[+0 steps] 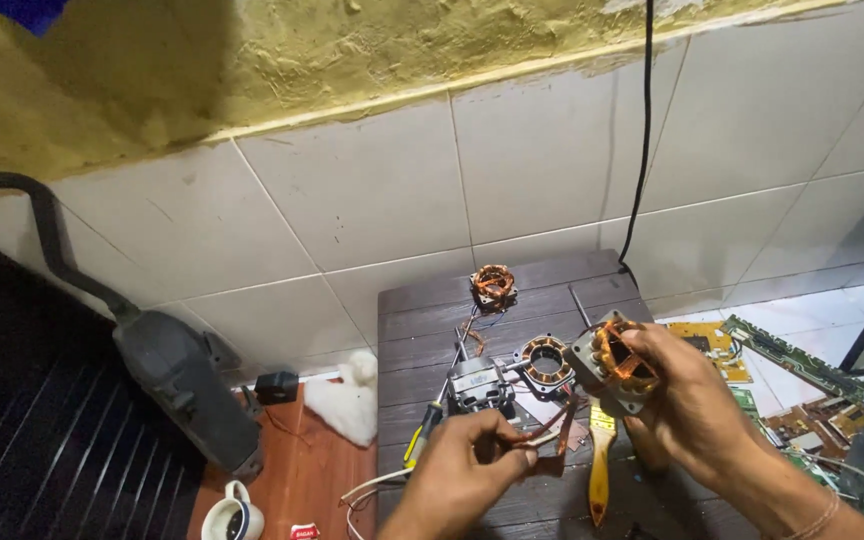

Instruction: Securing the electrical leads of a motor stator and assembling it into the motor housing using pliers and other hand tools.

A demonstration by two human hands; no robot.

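My right hand (pixel 697 405) grips a square motor stator with copper windings (pixel 614 362), held tilted above the dark wooden board (pixel 422 320). My left hand (pixel 462 470) pinches the stator's thin lead wires (pixel 542 435), which run up to the stator. Just behind my hands on the board lie a grey motor housing (pixel 479 383) and a second round stator (pixel 546 361). A third copper-wound stator (pixel 493 285) sits farther back.
A yellow-handled brush (pixel 600 465) and a yellow-and-black screwdriver (pixel 422 433) lie on the board. Green circuit boards (pixel 792 385) cover the floor at right. A grey machine part with a black hose (pixel 184 385) stands left, a white cup (pixel 232 515) below it. A black cable (pixel 642 140) hangs down the tiled wall.
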